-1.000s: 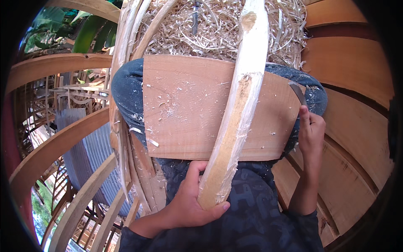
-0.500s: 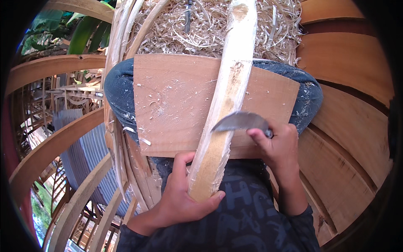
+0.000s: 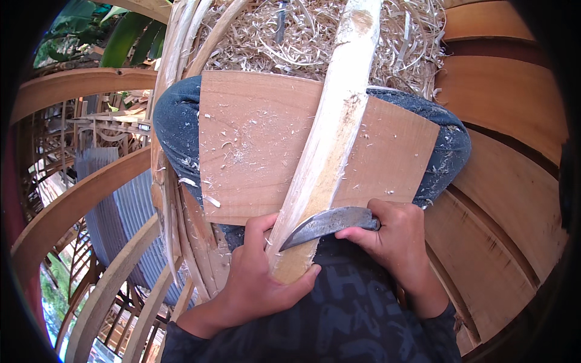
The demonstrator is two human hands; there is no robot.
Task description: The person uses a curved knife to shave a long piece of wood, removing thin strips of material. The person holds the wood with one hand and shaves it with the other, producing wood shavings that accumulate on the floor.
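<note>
A long, pale wooden pole (image 3: 339,115), partly stripped to yellowish wood, slants from the far shavings across a flat board on my lap to my waist. My left hand (image 3: 257,281) grips its near end, thumb on one side and fingers on the other. In my right hand (image 3: 396,239) is a curved sickle-like knife (image 3: 330,224), its handle mostly hidden by the closed fingers. The grey blade lies across the pole just beyond my left hand, its tip near the pole's left edge. Beneath the pole, the board (image 3: 260,145) rests on my thighs, dotted with small chips.
Beyond my knees spreads a heap of curly wood shavings (image 3: 266,39). Long split wood strips (image 3: 172,121) stand close by my left knee, next to a curved slatted railing (image 3: 78,199). Wide wooden planks (image 3: 502,169) run along my right side.
The knife has slid along the pole toward me, from over the board to close by my left hand. My right hand has come nearer with it; my left keeps its grip.
</note>
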